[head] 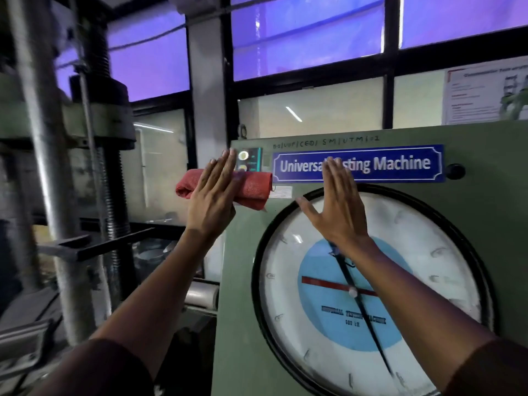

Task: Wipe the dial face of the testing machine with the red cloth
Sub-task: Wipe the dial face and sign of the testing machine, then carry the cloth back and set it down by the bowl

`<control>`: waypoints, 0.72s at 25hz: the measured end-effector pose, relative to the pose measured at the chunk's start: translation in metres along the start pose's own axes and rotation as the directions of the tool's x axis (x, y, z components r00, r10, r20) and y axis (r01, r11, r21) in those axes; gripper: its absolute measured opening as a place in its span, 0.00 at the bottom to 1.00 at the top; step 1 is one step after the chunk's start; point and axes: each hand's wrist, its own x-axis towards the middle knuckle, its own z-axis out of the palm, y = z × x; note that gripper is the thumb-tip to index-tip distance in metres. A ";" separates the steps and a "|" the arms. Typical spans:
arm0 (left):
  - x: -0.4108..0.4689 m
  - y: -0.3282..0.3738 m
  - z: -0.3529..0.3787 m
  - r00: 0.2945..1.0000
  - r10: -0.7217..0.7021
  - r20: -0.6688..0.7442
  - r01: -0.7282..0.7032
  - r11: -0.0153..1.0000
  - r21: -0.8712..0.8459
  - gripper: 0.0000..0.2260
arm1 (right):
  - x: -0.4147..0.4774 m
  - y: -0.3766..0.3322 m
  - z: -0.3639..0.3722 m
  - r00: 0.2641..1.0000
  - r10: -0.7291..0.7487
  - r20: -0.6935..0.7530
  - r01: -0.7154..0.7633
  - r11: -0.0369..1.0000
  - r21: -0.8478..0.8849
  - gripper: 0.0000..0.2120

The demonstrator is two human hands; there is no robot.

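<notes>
Left hand (213, 200) is raised flat, fingers straight and together, palm pressed against the folded red cloth (251, 188). No fingers curl around the cloth; it is pinned under the palm rather than gripped, at the upper left corner of the green panel (485, 201). One end of the cloth sticks out left of the hand, past the panel edge; the larger part lies right of the hand. The cloth sits above and left of the dial (371, 290), not on it.

Right hand (338, 210) is open and empty, fingers extended upward, thumb spread left. Its palm lies over the top rim of the dial; its fingertips cover part of the nameplate (358, 163). Contact with the glass cannot be confirmed.

The nameplate, blue with white letters, reads "Universal Testing Machine", with letters at the middle hidden behind the right fingers. Above it, handwritten marking on the panel reads roughly "SM/UTM/01"; the leading characters are unclear. Just right of the left fingertips is a small control unit (248, 162) with two round lights.

Below the right wrist, the dial's white face has a blue centre disc printed "UNIVERSAL TESTING MACHINE"; the smaller line beneath is not legible. A black pointer and a red pointer cross the hub. A black knob (455, 171) sits right of the nameplate. A poster (485, 95) behind is too blurred to read.
</notes>
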 end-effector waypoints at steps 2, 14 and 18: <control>-0.015 -0.017 -0.028 0.998 -0.022 0.053 0.018 0.997 0.078 0.31 | 0.000 -0.033 0.012 0.999 -0.033 -0.006 0.033 0.997 0.063 0.46; -0.147 -0.095 -0.206 0.944 -0.254 0.213 0.121 0.862 0.492 0.23 | -0.053 -0.230 0.059 0.977 -0.205 0.059 0.144 0.840 0.523 0.45; -0.199 -0.098 -0.257 0.905 -0.355 0.233 0.155 0.789 0.595 0.26 | -0.084 -0.295 0.063 0.954 -0.286 0.090 0.174 0.771 0.612 0.46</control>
